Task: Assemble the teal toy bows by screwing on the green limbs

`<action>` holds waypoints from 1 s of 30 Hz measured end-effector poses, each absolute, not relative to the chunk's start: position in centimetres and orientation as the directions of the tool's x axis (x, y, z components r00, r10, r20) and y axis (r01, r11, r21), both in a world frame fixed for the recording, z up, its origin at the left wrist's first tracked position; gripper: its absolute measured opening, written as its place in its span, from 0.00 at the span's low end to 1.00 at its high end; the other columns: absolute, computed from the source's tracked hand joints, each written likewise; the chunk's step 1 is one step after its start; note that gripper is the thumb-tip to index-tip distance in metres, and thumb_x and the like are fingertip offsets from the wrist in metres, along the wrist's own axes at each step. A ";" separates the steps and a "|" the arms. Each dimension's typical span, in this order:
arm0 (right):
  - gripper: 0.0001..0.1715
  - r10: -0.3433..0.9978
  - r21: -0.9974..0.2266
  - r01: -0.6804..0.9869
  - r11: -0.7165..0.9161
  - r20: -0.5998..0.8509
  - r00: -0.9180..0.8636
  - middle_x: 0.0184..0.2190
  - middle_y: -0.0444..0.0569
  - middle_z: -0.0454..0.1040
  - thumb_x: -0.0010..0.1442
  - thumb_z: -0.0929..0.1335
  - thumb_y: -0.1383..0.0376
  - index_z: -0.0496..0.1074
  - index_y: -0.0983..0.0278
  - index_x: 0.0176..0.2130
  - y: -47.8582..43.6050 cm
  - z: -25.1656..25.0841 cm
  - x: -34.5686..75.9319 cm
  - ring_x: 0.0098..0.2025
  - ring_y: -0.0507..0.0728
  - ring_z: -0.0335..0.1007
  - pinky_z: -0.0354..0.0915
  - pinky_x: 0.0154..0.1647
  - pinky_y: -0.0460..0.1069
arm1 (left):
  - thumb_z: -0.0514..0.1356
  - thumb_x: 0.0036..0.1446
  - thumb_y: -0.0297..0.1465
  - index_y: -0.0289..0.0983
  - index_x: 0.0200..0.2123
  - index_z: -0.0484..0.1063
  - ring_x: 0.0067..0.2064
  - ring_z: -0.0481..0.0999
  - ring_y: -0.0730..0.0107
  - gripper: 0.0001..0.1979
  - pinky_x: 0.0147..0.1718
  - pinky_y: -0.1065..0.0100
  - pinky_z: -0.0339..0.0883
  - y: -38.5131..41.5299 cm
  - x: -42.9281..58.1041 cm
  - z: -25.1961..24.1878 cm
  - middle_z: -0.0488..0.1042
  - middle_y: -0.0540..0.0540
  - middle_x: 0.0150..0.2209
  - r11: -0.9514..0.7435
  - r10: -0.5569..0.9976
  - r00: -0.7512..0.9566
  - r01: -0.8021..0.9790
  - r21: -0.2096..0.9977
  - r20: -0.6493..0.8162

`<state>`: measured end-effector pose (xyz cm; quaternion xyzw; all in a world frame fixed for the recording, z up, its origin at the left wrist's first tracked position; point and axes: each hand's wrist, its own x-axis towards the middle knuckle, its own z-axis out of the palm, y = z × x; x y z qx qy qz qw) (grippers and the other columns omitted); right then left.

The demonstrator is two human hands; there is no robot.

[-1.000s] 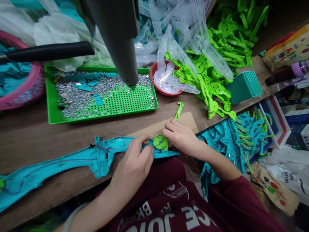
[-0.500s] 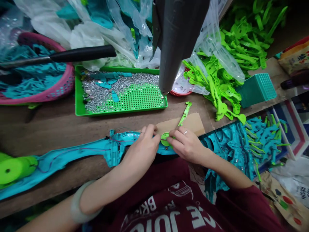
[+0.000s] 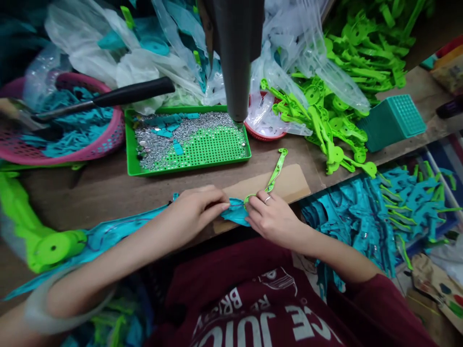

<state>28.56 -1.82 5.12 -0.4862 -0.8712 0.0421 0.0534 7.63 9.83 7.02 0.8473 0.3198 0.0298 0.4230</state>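
Note:
A long teal plastic shell (image 3: 119, 229) lies across the near edge of the wooden bench. My left hand (image 3: 193, 212) is closed over its right part, fingers pressed down on it. My right hand (image 3: 269, 217) pinches the round end of a bright green plastic arm (image 3: 275, 171) seated on the shell's tip; a ring shows on one finger. The green arm's thin end points up and away over a piece of cardboard (image 3: 289, 183). The disc under my fingers is mostly hidden.
A green perforated tray (image 3: 202, 149) holds several small metal screws. A dark grey press column (image 3: 235, 58) hangs above it. Behind are a red bowl (image 3: 265, 135), plastic bags, a pile of green arms (image 3: 325, 120), a pink basket (image 3: 72, 144) and a teal box (image 3: 392, 120).
The view has shifted, so the bench appears further right. My hands slid closer together on the shell's tip, covering more of the green disc. A green piece at the shell's left end now shows.

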 end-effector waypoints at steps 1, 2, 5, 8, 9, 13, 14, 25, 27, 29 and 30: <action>0.11 0.854 -0.124 0.845 0.520 0.054 -0.517 0.40 0.54 0.71 0.69 0.63 0.65 0.74 0.66 0.38 -1.9 5.1 28.5 0.45 0.62 0.63 0.64 0.40 0.56 | 0.53 0.64 0.44 0.39 0.32 0.73 0.33 0.74 0.66 0.17 0.34 0.66 0.67 10.1 7.8 7.3 0.74 0.49 0.30 -0.354 0.551 0.781 0.538 0.765 -0.294; 0.12 0.857 -0.124 0.848 0.515 0.053 -0.512 0.40 0.54 0.71 0.69 0.63 0.66 0.74 0.67 0.38 -1.9 5.1 28.3 0.46 0.62 0.63 0.64 0.40 0.56 | 0.53 0.63 0.45 0.39 0.33 0.73 0.31 0.74 0.67 0.18 0.33 0.67 0.66 10.4 8.0 7.4 0.74 0.50 0.27 -0.260 0.529 0.763 0.562 0.785 -0.371; 0.12 0.868 -0.131 0.859 0.496 0.038 -0.495 0.41 0.56 0.72 0.69 0.62 0.66 0.74 0.68 0.41 -2.0 5.0 28.1 0.46 0.62 0.63 0.65 0.40 0.56 | 0.53 0.61 0.49 0.38 0.33 0.72 0.28 0.72 0.68 0.21 0.30 0.68 0.66 10.8 8.8 7.5 0.73 0.51 0.24 -0.104 0.489 0.739 0.576 0.811 -0.463; 0.12 0.871 -0.129 0.862 0.490 0.023 -0.491 0.42 0.56 0.72 0.69 0.62 0.67 0.74 0.68 0.42 -2.1 4.9 28.1 0.47 0.62 0.63 0.65 0.41 0.56 | 0.54 0.60 0.49 0.38 0.33 0.72 0.34 0.74 0.66 0.20 0.35 0.67 0.67 10.7 9.4 7.8 0.76 0.48 0.30 -0.188 0.558 0.746 0.540 0.820 -0.363; 0.12 0.869 -0.125 0.861 0.492 0.024 -0.494 0.42 0.56 0.72 0.69 0.62 0.67 0.74 0.68 0.42 -2.1 4.9 28.1 0.47 0.62 0.63 0.66 0.40 0.56 | 0.53 0.60 0.48 0.38 0.34 0.72 0.33 0.74 0.66 0.20 0.35 0.67 0.67 10.7 9.5 7.9 0.76 0.49 0.30 -0.194 0.563 0.744 0.541 0.818 -0.359; 0.10 0.862 -0.118 0.854 0.507 0.037 -0.506 0.42 0.55 0.71 0.68 0.63 0.67 0.74 0.67 0.40 -2.2 4.8 28.2 0.47 0.63 0.63 0.66 0.41 0.56 | 0.52 0.61 0.45 0.38 0.31 0.72 0.27 0.71 0.69 0.18 0.29 0.69 0.62 10.8 9.3 8.2 0.73 0.51 0.25 -0.258 0.541 0.741 0.596 0.761 -0.397; 0.10 0.861 -0.122 0.853 0.508 0.035 -0.508 0.42 0.55 0.71 0.68 0.64 0.67 0.74 0.67 0.39 -2.2 4.7 28.2 0.48 0.63 0.63 0.66 0.41 0.56 | 0.54 0.60 0.44 0.38 0.30 0.72 0.27 0.71 0.68 0.16 0.28 0.68 0.61 10.9 9.2 8.1 0.73 0.50 0.25 -0.342 0.555 0.748 0.604 0.720 -0.365; 0.09 0.860 -0.144 0.850 0.507 0.028 -0.509 0.42 0.56 0.71 0.68 0.64 0.67 0.74 0.67 0.40 -2.2 5.0 28.2 0.48 0.63 0.63 0.66 0.41 0.56 | 0.56 0.61 0.34 0.39 0.32 0.78 0.32 0.77 0.67 0.11 0.32 0.68 0.64 11.8 8.6 7.2 0.80 0.48 0.31 -0.633 0.385 0.864 0.503 0.589 -0.325; 0.09 0.861 -0.140 0.850 0.507 0.030 -0.509 0.43 0.56 0.71 0.67 0.65 0.67 0.74 0.67 0.39 -2.2 5.0 28.2 0.47 0.63 0.63 0.66 0.41 0.56 | 0.57 0.60 0.33 0.39 0.31 0.77 0.31 0.76 0.66 0.10 0.32 0.68 0.63 11.9 8.9 7.3 0.80 0.48 0.30 -0.658 0.373 0.857 0.515 0.550 -0.355; 0.08 0.860 -0.137 0.850 0.508 0.035 -0.508 0.43 0.55 0.71 0.67 0.65 0.67 0.74 0.67 0.39 -2.2 5.0 28.2 0.47 0.63 0.63 0.65 0.41 0.55 | 0.58 0.60 0.32 0.39 0.31 0.77 0.31 0.76 0.66 0.09 0.32 0.68 0.62 12.0 9.2 7.4 0.79 0.48 0.30 -0.679 0.351 0.856 0.512 0.526 -0.381; 0.08 0.861 -0.136 0.851 0.508 0.036 -0.508 0.43 0.55 0.71 0.67 0.65 0.67 0.74 0.67 0.39 -2.2 5.0 28.2 0.47 0.63 0.63 0.65 0.41 0.55 | 0.58 0.61 0.32 0.39 0.31 0.76 0.31 0.76 0.66 0.09 0.32 0.67 0.62 12.1 9.4 7.4 0.79 0.48 0.30 -0.689 0.339 0.858 0.506 0.519 -0.387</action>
